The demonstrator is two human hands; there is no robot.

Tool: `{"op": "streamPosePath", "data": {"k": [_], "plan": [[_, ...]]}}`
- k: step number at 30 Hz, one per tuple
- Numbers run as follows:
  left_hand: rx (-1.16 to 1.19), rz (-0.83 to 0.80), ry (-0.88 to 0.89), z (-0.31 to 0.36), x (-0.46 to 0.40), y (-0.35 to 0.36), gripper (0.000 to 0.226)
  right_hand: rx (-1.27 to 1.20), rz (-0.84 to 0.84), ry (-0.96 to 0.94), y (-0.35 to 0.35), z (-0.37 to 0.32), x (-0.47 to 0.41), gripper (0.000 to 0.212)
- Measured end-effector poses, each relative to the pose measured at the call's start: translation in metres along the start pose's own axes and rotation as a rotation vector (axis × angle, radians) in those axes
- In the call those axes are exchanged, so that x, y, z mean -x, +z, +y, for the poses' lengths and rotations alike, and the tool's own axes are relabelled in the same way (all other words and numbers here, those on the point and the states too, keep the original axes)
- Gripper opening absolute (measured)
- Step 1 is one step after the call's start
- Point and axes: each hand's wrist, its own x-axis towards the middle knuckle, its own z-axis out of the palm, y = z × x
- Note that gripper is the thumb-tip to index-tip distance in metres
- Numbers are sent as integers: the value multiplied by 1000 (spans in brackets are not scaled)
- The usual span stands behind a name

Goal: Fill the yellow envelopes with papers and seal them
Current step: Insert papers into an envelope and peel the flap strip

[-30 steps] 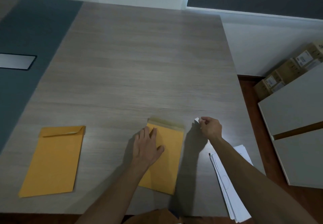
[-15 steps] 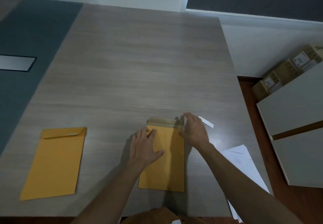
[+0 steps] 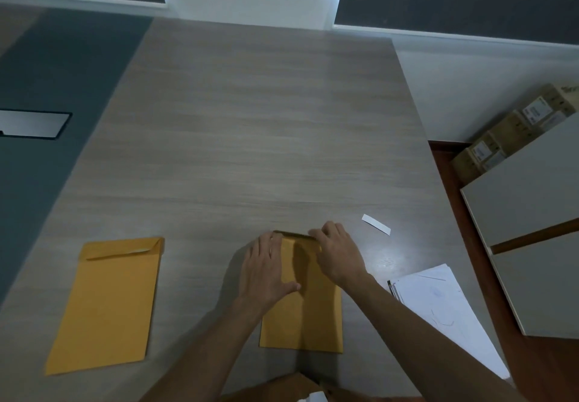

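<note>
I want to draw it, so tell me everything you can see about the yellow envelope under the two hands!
The middle envelope is yellow-orange paper, tall and flat on the wooden table, near its front edge. Its flap at the far end is being folded down. The left hand lies flat on its upper left part. The right hand curls over the flap's right end. A shadow crosses its middle.

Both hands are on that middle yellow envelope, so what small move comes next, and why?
Probably fold the flap down and press it: the white peel strip lies aside, the right hand is at the middle yellow paper envelope's top edge, and the left hand lies on it.
</note>
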Motion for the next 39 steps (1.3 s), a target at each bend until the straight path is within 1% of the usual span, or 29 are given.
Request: {"op": "streamPosePath", "data": {"k": [2, 4, 5, 8, 11, 13, 16, 18, 23, 26, 30, 32, 34, 36, 39], "plan": [[-49, 12, 121, 0, -1, 2, 112, 0, -13, -15, 6, -4, 11, 51], [-106, -27, 224, 2, -1, 3, 104, -2, -9, -22, 10, -8, 20, 49], [-112, -58, 243, 3, -1, 4, 100, -5, -14, -24, 12, -10, 23, 49], [-100, -149, 211, 2, -2, 6, 91, -19, -87, -17, 18, -16, 28, 57], [-107, -174, 216, -3, -4, 9, 83, 31, -176, -8, 19, -22, 29, 70], [-129, -157, 237, -7, -5, 10, 77, 122, -224, -14, 19, -24, 29, 69], [-157, -150, 256, -10, -4, 7, 86, 188, -290, 26, 20, -24, 30, 66], [-175, -154, 266, -12, -4, 5, 87, 217, -313, 34, 19, -22, 30, 63], [-229, -157, 263, -16, -4, 3, 78, 245, -259, 48, 19, -13, 34, 64], [-253, -160, 264, -15, -4, 4, 77, 273, -232, 76, 19, -1, 40, 70], [-264, -203, 264, -14, -5, 1, 82, 252, -198, 109, 14, 10, 50, 71], [-269, -215, 232, -5, -6, -1, 78, 242, -205, 118, 14, 11, 52, 74], [-249, -218, 170, 11, -8, -4, 72, 249, -203, 122, 14, 9, 53, 67], [-222, -209, 142, 26, -9, -3, 72, 255, -203, 114, 15, 8, 52, 63], [-231, -204, 236, 37, -7, 11, 81, 260, -200, 101, 16, 12, 52, 58]]}}
